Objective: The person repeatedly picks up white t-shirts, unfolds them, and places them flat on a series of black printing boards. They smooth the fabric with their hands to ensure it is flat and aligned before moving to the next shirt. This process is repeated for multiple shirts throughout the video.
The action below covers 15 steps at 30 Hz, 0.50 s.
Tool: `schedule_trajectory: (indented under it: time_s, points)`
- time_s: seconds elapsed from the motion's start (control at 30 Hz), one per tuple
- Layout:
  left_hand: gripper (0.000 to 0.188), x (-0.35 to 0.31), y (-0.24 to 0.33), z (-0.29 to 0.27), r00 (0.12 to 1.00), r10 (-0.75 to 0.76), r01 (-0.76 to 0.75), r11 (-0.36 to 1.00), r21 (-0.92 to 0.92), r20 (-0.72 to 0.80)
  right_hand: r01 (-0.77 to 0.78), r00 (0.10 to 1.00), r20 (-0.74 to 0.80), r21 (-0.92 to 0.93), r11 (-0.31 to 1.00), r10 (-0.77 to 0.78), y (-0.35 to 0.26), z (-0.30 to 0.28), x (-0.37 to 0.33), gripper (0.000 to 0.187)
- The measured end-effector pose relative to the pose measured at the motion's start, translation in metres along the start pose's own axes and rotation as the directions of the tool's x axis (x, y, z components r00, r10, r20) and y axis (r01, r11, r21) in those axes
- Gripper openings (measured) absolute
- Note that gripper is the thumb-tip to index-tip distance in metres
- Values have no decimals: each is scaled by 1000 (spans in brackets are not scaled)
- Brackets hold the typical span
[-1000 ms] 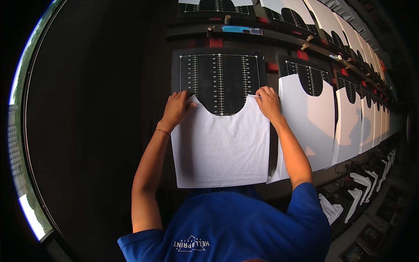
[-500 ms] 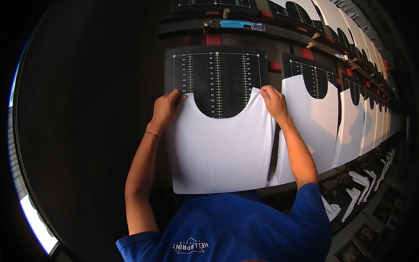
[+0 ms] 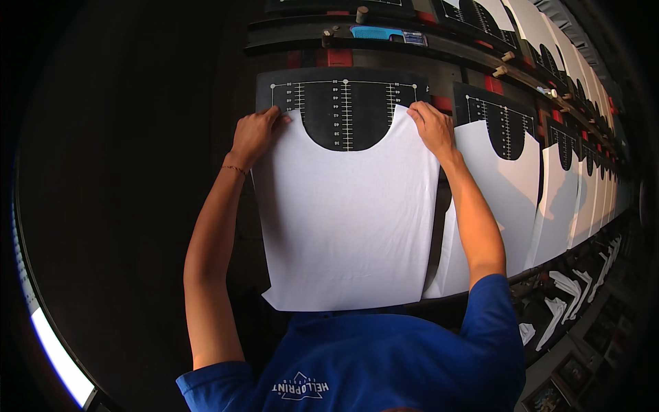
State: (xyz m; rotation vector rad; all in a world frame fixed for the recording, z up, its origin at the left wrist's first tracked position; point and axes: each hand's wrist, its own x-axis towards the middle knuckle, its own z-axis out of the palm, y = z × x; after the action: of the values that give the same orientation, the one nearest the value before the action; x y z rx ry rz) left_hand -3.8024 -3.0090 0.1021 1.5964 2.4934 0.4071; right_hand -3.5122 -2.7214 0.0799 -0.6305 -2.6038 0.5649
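Observation:
A white cloth panel [image 3: 349, 226] with a deep rounded neckline cut-out lies over a black board [image 3: 347, 103] marked with white ruler scales. My left hand [image 3: 257, 134] pinches the panel's upper left corner, beside the cut-out. At the upper right corner, my right hand [image 3: 434, 129] grips the cloth with its fingers bent over the edge. The fabric stretches fairly flat between both hands, with faint creases along its right side. Its lower left corner sticks out a little past the board. The board's top and its scales show above the cloth and inside the neckline.
To the right, a similar white panel [image 3: 501, 178] covers another marked board, and a row of several more recedes beyond. Behind the board runs a dark rail [image 3: 295, 38] with wooden pegs and a blue comb [image 3: 377, 33]. White cloth pieces [image 3: 566, 292] hang below the row's near edge.
Both hands have moved away from me, drawing the white panel farther up the board. Its neckline now covers more of the scales, and the lower left corner has shifted outward.

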Motion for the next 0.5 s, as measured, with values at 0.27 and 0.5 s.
schedule_trajectory:
  time_s: [0.27, 0.5]
  points:
    - [43, 1, -1, 3, 999, -38, 38, 999, 23, -11, -38, 995, 87, -66, 997, 44, -1, 3, 2, 20]
    - [56, -46, -32, 20, 855, -382, 372, 923, -100, -350, -382, 890, -323, -138, 914, 323, 12, -8, -33, 35]
